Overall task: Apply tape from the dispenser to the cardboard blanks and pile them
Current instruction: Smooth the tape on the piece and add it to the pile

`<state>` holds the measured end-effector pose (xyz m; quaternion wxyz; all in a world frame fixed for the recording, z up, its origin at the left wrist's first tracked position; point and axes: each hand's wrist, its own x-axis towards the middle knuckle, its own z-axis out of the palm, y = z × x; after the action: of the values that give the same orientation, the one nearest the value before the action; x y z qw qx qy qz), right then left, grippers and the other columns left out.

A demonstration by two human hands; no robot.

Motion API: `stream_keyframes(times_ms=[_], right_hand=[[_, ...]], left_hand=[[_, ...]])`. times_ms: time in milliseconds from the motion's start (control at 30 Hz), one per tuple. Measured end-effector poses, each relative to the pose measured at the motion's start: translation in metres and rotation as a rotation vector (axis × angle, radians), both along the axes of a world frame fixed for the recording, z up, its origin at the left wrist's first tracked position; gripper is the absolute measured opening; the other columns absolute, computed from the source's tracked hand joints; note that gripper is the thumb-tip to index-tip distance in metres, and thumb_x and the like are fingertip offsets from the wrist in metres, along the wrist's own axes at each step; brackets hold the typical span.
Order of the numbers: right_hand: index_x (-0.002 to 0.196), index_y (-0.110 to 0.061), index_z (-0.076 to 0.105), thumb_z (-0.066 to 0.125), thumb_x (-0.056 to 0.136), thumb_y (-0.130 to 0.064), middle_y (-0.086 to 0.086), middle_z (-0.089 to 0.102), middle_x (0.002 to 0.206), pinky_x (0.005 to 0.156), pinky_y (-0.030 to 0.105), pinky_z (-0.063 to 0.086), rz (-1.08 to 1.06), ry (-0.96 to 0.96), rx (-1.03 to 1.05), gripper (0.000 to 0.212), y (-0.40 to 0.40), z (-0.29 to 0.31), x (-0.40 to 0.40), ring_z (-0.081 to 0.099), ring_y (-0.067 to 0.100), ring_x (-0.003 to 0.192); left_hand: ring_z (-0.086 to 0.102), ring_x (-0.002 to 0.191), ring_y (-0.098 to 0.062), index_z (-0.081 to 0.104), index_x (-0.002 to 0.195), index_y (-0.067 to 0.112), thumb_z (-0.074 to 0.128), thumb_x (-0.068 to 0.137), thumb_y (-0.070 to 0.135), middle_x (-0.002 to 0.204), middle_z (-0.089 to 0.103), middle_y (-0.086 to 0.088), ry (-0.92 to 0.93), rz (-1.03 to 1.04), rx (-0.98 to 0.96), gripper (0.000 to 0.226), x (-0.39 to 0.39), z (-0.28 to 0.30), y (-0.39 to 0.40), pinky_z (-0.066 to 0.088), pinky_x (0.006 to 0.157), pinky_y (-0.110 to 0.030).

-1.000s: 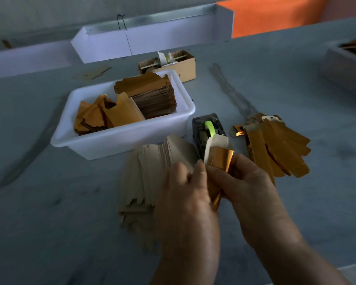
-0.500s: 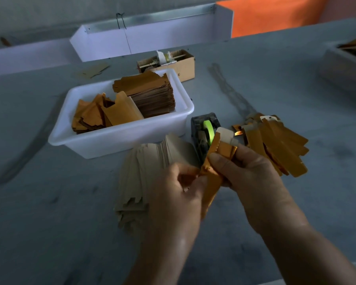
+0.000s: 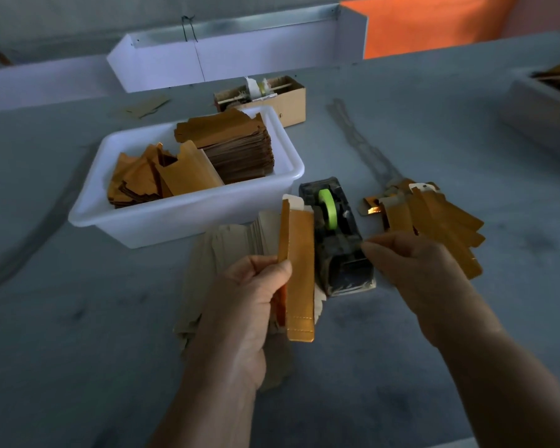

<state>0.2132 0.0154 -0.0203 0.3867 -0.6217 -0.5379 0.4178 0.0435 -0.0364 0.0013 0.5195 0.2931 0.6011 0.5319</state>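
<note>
My left hand [image 3: 243, 305] grips a folded gold cardboard blank [image 3: 299, 270] and holds it upright, just left of the tape dispenser. The black tape dispenser [image 3: 337, 240] with a green roll [image 3: 328, 206] stands on the grey table. My right hand [image 3: 414, 273] reaches to the dispenser's front end, thumb and forefinger pinched together at its cutter; whether tape is between them I cannot tell. A fanned pile of gold blanks [image 3: 440, 221] lies right of the dispenser. A stack of pale flat blanks [image 3: 236, 244] lies under my left hand.
A white plastic tub [image 3: 188, 218] with gold blanks sits behind the pale stack. A small cardboard box [image 3: 285, 98] stands behind the tub. A long white tray [image 3: 240, 56] runs along the back. Another bin [image 3: 543, 105] is at the far right edge.
My hands have come apart. The left hand now holds the folded blank alone and upright, while the right hand has let go and moved right to the dispenser's front.
</note>
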Motion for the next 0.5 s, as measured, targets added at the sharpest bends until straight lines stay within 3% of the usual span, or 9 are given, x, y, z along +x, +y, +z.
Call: stream_keyframes(times_ms=[100,200,333,500], right_hand=[[0.076,-0.028,0.065,0.062,0.087,-0.030,-0.008,0.063,0.063,0.046,0.011,0.040,0.029,0.029,-0.013,0.011,0.001,0.001,-0.005,0.059,-0.001,0.060],[0.077,-0.031,0.063,0.063,0.085,-0.035,-0.010,0.065,0.074,0.056,0.016,0.038,0.055,-0.007,-0.032,0.009,0.002,0.004,-0.011,0.059,0.002,0.072],[0.078,-0.027,0.066,0.066,0.083,-0.032,-0.008,0.067,0.075,0.056,0.016,0.040,0.039,-0.013,-0.046,0.008,0.003,0.003,-0.015,0.061,0.003,0.073],[0.083,-0.020,0.068,0.064,0.086,-0.024,-0.002,0.069,0.079,0.061,0.021,0.048,0.045,0.041,-0.068,0.006,0.005,0.003,-0.018,0.067,0.012,0.077]], left_hand=[[0.063,0.061,-0.019,0.066,0.078,0.011,0.065,0.084,0.012,0.068,0.069,-0.004,0.013,0.016,0.031,0.006,0.005,-0.002,0.002,0.048,0.055,-0.030],[0.062,0.077,-0.037,0.066,0.082,0.010,0.065,0.084,0.011,0.084,0.069,-0.019,-0.022,-0.005,0.036,0.003,0.015,-0.003,0.005,0.051,0.068,-0.046],[0.063,0.073,-0.020,0.066,0.074,0.017,0.067,0.084,0.012,0.077,0.069,-0.005,-0.027,-0.010,0.065,0.012,0.027,-0.009,0.011,0.048,0.064,-0.034],[0.064,0.070,-0.011,0.067,0.076,0.020,0.065,0.086,0.016,0.076,0.070,0.002,-0.041,-0.027,0.039,0.011,0.031,-0.014,0.014,0.046,0.062,-0.026]])
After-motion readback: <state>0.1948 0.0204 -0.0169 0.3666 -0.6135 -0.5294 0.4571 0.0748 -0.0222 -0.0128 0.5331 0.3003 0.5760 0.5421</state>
